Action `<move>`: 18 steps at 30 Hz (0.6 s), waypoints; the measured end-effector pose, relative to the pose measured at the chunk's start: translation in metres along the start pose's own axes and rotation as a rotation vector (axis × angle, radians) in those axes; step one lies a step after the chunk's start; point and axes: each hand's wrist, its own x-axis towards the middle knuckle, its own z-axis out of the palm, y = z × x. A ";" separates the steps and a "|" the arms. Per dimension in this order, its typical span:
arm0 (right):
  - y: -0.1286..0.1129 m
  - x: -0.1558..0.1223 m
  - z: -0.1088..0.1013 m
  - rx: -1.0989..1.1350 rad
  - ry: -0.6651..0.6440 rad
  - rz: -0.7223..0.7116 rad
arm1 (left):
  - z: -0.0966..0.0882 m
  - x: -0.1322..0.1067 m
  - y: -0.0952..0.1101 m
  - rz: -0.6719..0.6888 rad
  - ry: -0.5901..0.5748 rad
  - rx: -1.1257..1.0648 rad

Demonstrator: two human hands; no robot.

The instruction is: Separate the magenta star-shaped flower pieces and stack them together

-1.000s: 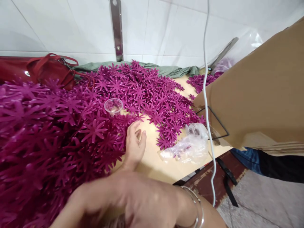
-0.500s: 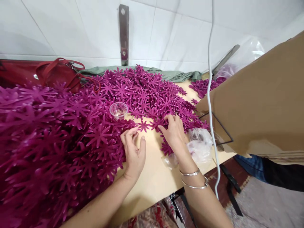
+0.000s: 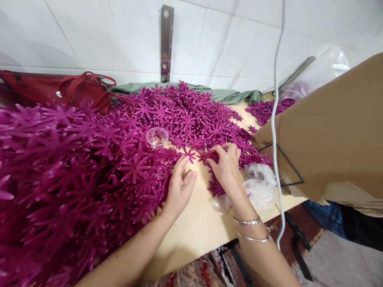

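Magenta artificial flower pieces [image 3: 136, 167] with long thin petals lie in a large heap over the left and back of the table. My left hand [image 3: 180, 187] is open, its fingers stretched towards a single flower piece [image 3: 189, 155] lying flat, the fingertips at its near petals. Whether they touch it I cannot tell. My right hand [image 3: 226, 165], wearing two silver bangles [image 3: 253, 229] at the wrist, reaches over flower pieces at the heap's right end. Its thumb and forefinger are curved but apart, with petals showing between them. A small clear plastic cup [image 3: 157, 137] sits among the flowers.
Crumpled clear plastic bags [image 3: 259, 185] lie right of my right wrist. A large brown sheet [image 3: 332, 135] rises at the right, with a white cable [image 3: 274, 131] hanging before it. A red bag [image 3: 86, 93] and green cloth [image 3: 223, 95] lie along the tiled wall.
The whole view has shifted slightly, so things sit further right. My left fingers have straightened and come up to the single flower piece. My right hand stays over the flowers, its pose nearly the same.
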 end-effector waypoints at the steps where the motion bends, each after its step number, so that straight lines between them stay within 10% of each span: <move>1: 0.000 0.002 -0.003 0.045 0.012 0.016 | -0.001 0.001 0.001 -0.014 0.054 -0.032; 9: -0.030 -0.012 -0.022 0.553 0.162 0.121 | -0.004 0.003 0.014 -0.068 0.236 -0.083; 18: -0.069 -0.067 0.002 0.768 -0.055 -0.282 | -0.015 0.014 0.012 -0.136 0.200 -0.195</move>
